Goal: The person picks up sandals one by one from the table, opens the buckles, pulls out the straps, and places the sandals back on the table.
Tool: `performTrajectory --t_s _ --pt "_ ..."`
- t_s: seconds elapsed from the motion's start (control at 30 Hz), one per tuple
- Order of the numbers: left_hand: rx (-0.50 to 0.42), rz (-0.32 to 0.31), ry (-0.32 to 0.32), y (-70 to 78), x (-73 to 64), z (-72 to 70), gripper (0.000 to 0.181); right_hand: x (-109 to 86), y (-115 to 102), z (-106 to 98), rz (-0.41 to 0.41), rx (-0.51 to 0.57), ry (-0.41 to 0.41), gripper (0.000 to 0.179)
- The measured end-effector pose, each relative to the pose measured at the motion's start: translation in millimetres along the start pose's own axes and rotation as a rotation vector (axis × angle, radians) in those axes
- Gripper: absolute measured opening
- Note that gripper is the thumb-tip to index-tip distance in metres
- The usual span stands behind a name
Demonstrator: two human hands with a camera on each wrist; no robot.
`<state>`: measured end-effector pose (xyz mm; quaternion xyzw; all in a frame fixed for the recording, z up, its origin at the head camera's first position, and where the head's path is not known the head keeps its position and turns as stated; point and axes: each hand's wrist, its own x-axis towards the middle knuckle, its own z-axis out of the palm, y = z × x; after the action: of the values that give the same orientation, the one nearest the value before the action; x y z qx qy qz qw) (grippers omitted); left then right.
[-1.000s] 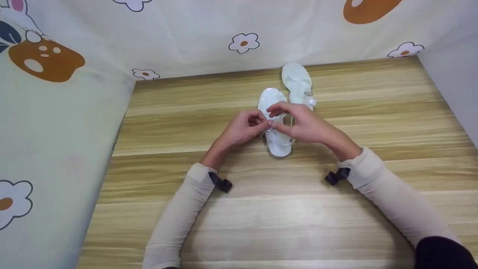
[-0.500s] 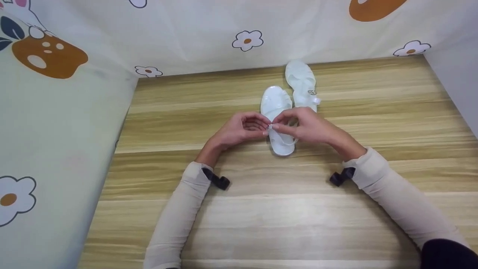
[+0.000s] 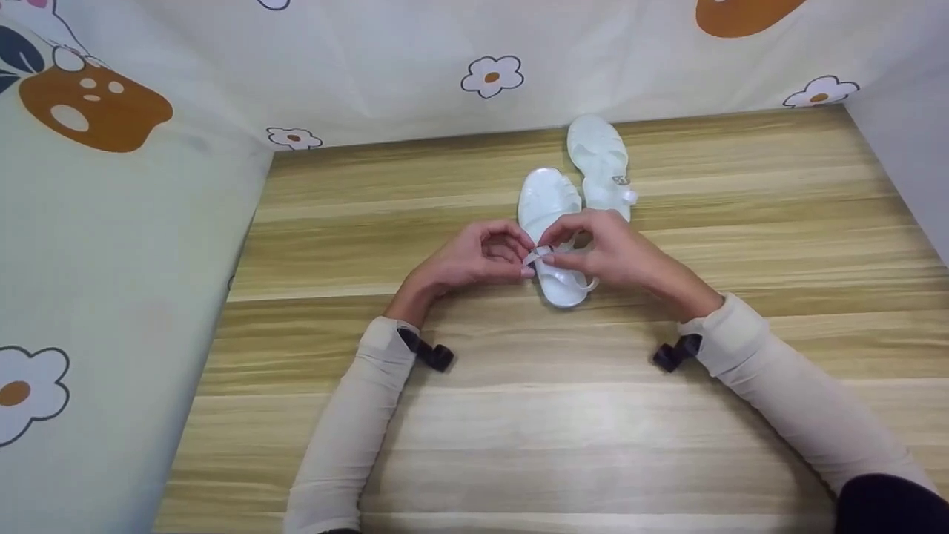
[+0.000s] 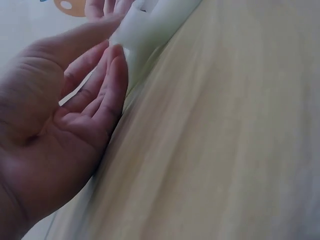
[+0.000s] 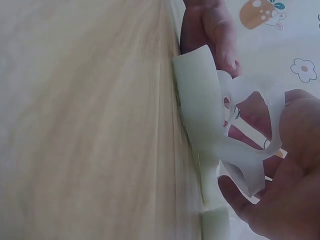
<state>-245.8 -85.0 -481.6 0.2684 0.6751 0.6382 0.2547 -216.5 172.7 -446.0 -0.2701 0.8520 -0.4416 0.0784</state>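
Note:
Two white sandals lie on the wood-grain surface in the head view. The nearer sandal (image 3: 547,194) has both hands at its ankle strap (image 3: 543,251). My right hand (image 3: 619,248) pinches the strap near its small buckle between thumb and index finger. From the left, my left hand (image 3: 478,252) curls round the strap's free end, thumb below and fingers above, tips at the sandal's side. In the right wrist view, the strap (image 5: 272,117) loops up beside the right fingers. The left wrist view has the left fingertips right at the sandal's pale edge (image 4: 145,35).
The other sandal (image 3: 597,152) lies just behind and to the right, its toe near the back wall, partly hidden by the right hand. A patterned cloth wall (image 3: 385,74) rises at the back and left, and a plain pale wall (image 3: 904,148) at the right.
The left thumb and index finger have parted from their earlier pinch, and the strap's free end now shows between them. The right fingers have closed in on the strap. Both sandals stay put.

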Motion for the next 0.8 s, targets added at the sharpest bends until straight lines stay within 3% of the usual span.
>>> performTrajectory --t_s 0.4,0.8 --pt "0.008 -0.02 0.062 -3.8 1.6 2.0 0.029 -1.1 3.0 2.1 -0.045 -0.044 0.051 0.018" --pt "0.019 -0.008 0.169 -4.1 1.0 8.5 0.031 -1.2 0.1 5.2 -0.045 -0.091 0.088 0.021"
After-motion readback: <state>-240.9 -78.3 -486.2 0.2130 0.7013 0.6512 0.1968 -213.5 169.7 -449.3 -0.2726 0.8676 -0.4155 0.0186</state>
